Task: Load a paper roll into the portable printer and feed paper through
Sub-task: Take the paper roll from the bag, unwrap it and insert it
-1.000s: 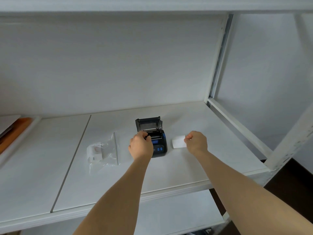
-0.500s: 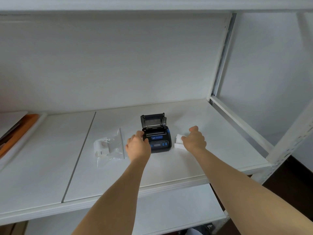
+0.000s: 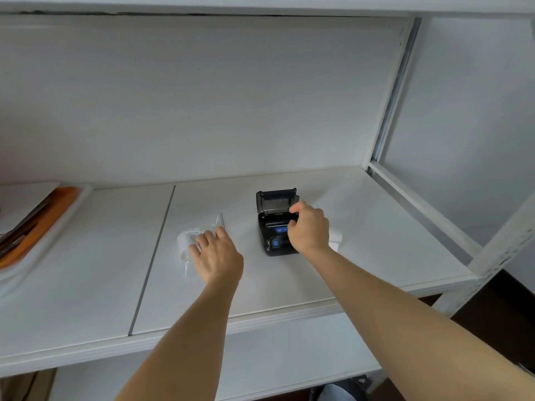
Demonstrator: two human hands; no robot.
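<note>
A small black portable printer [image 3: 272, 227] with blue buttons stands on the white shelf [image 3: 289, 285], its lid [image 3: 275, 201] tilted open toward the back. My right hand [image 3: 309, 230] rests on the printer's right side, thumb and fingers curled on the edge of the open paper bay. A white paper roll [image 3: 335, 240] lies just right of the printer, mostly hidden behind that hand. My left hand [image 3: 217, 256] lies with fingers apart on a clear plastic bag [image 3: 188, 256] that holds another white roll [image 3: 183, 241], left of the printer.
At the far left a white tray [image 3: 72, 215] holds an orange-edged object and dark items. A seam [image 3: 150, 261] splits the shelf boards. A metal upright [image 3: 390, 105] and side rail [image 3: 419, 209] bound the right end. A lower shelf [image 3: 260, 357] sits beneath.
My left hand left the printer and moved left onto the plastic bag. My right hand let go of the white roll and moved left onto the printer. The view shifted slightly.
</note>
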